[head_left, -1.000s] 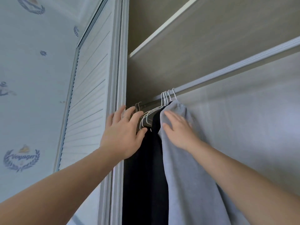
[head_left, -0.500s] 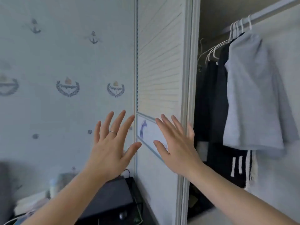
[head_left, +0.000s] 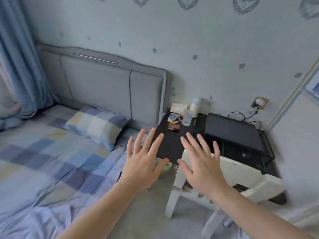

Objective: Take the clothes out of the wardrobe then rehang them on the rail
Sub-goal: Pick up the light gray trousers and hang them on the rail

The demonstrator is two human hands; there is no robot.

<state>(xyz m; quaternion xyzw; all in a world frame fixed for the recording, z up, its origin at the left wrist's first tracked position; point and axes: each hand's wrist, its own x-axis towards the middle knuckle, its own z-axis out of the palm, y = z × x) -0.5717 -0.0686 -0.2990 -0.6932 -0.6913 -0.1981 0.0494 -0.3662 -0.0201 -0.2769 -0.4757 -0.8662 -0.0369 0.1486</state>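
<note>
My left hand (head_left: 143, 161) and my right hand (head_left: 200, 163) are held out in front of me, side by side, fingers spread and straight, holding nothing. A ring sits on a finger of the left hand. Both hover in the air above the gap between the bed and a white stool. The clothes, the hangers and the rail are out of view. Only the edge of the wardrobe door (head_left: 300, 128) shows at the far right.
A bed (head_left: 43, 152) with a checked sheet and pillow (head_left: 96, 125) fills the left. A black bedside table (head_left: 172, 144) holds bottles and small items, with a black device (head_left: 233, 133) on it. A white stool (head_left: 229, 175) stands below my right hand. Curtains (head_left: 19, 57) hang at the far left.
My view has swung left and down, away from the wardrobe to the bed and bedside table. Both hands left the hanging clothes and stay spread and empty.
</note>
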